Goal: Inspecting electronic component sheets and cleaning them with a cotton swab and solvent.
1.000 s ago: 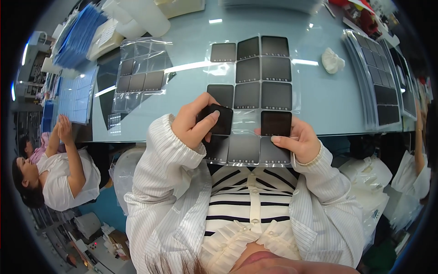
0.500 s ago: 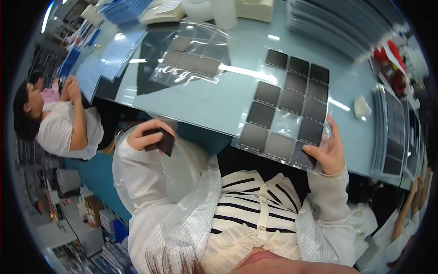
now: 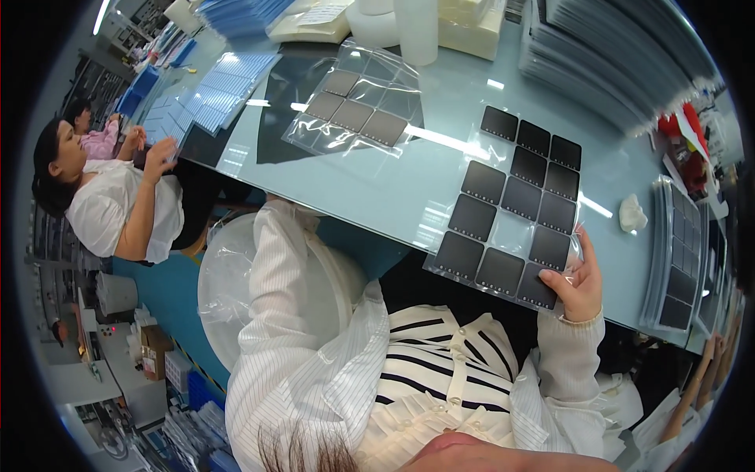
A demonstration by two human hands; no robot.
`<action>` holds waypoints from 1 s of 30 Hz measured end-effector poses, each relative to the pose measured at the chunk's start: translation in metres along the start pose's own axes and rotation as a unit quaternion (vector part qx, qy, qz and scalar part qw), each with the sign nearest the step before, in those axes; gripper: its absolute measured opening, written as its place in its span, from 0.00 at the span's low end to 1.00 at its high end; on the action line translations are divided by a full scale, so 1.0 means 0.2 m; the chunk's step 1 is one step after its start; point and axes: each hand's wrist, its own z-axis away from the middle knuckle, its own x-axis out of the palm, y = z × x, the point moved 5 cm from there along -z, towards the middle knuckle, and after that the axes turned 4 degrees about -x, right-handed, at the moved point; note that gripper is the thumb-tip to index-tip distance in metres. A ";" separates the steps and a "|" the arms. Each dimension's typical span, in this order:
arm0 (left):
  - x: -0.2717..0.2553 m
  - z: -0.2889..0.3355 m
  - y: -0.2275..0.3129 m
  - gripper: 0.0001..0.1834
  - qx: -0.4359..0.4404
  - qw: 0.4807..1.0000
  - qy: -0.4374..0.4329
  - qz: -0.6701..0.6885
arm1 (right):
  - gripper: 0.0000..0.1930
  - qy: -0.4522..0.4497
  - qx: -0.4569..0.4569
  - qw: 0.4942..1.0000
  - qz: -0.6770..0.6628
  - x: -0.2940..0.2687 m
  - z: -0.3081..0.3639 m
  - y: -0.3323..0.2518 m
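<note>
My right hand [image 3: 580, 287] grips the lower right corner of a clear plastic pocket sheet [image 3: 511, 233], thumb on top and fingers at the edge. Dark grey square pieces [image 3: 521, 197] fill most of its pockets; one lower middle pocket is bare. The sheet lies on the glass-topped table, its near end over the edge. My left arm [image 3: 277, 267] reaches forward over a whitish translucent bin [image 3: 228, 275]. Of my left hand [image 3: 303, 209], only a sliver shows at the table edge; its fingers are hidden, and so is anything in them.
Another pocket sheet [image 3: 350, 102] with several grey squares lies on a dark panel [image 3: 275, 126]. Stacks of filled sheets [image 3: 613, 71] stand far right, with more [image 3: 672, 259] at the right edge. A crumpled white wad [image 3: 631, 213] lies nearby. A co-worker [image 3: 118, 197] sits at the left.
My left hand, which held a dark square piece over the bin, has moved forward to the table edge and is mostly hidden. My right hand keeps its grip on the sheet. The view has shifted slightly.
</note>
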 end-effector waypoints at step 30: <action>1.84 0.12 -0.35 0.24 -0.112 0.547 0.023 -0.829 | 0.30 0.136 -0.091 0.922 0.351 -0.23 0.29 -0.37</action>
